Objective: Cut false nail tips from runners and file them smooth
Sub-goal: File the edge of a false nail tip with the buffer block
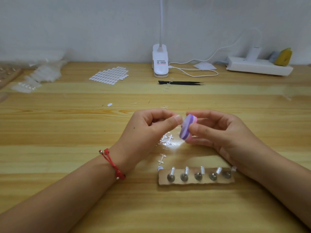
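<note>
My right hand (pixel 223 133) grips a small purple and pink file block (pixel 187 128) between thumb and fingers. My left hand (pixel 148 130) pinches something tiny against the block's purple face; a clear nail tip there is too small to make out. Below the hands lie clear cut runner pieces (pixel 165 142), shaped like small crosses, in a bright patch of lamp light. Nearer me a cardboard strip (pixel 196 181) carries several metal studs, most with a clear nail tip (pixel 172 170) standing on them.
Black tweezers (pixel 180 82) lie beyond the hands. A white clip lamp (pixel 160 62) with its cable, a sheet of white oval stickers (pixel 110 75), clear plastic bags (pixel 42 73) at far left and a white power strip (pixel 259 65) at far right line the wooden table's back.
</note>
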Available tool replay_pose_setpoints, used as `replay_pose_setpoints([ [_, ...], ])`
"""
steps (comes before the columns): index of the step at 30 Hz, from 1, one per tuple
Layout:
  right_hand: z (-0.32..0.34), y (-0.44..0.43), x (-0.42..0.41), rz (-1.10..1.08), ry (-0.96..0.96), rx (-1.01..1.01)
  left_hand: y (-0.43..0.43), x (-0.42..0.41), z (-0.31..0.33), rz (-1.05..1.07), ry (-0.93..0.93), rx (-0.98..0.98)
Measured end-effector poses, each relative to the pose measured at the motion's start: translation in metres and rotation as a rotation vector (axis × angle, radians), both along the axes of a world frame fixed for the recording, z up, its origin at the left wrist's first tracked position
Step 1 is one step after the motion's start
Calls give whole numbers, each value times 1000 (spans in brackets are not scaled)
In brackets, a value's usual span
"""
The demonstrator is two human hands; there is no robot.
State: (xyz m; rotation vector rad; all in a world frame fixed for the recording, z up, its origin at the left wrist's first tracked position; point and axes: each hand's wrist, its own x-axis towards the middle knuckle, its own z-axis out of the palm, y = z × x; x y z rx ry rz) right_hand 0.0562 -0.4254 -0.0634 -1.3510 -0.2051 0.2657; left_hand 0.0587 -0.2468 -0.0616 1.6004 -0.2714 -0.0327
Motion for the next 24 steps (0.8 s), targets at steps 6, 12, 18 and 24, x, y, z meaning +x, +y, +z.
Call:
replay_pose_setpoints([
  [6, 0, -1, 1, 1, 30, 22, -1, 0, 0, 21, 0, 7],
  [12, 2, -2, 2, 45, 39, 43, 0, -1, 0, -9, -8, 33],
  [18, 2, -4, 3, 70, 51, 54, 1, -1, 1, -26, -3, 28],
  [24, 2, -5, 4, 117, 59, 34, 0, -1, 1, -34, -10, 16],
])
